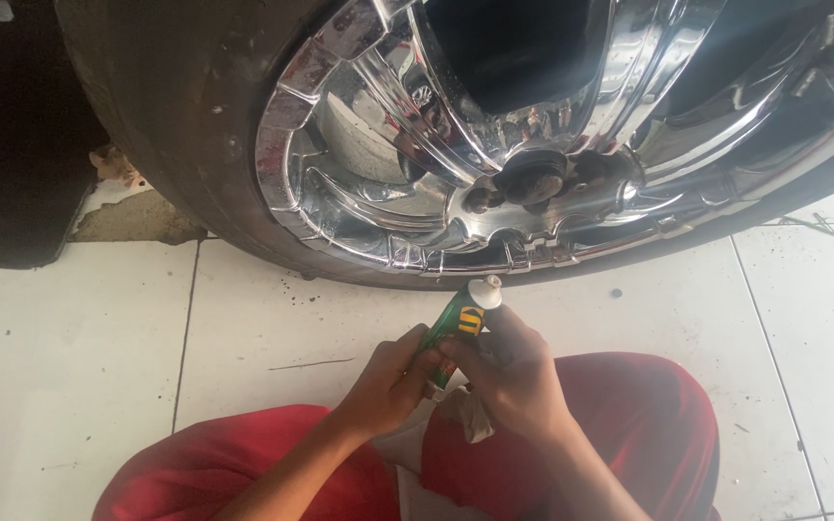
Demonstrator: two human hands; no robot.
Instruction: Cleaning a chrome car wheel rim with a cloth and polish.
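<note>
Small green plastic tube with white screw cap (pixel 462 318) held over lap, cap toward chrome wheel rim (pixel 533 145). Left hand (pixel 390 381) and right hand (pixel 514 371) both clamp tube's lower end, hiding it. White cloth (pixel 470 417) mostly hidden under right hand. Dark rubber tyre (pixel 176 116) cut off above.

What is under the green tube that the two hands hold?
Under the green tube with a white cap a crumpled white cloth shows, over red trousers. The left hand and right hand cover the tube's lower end.
</note>
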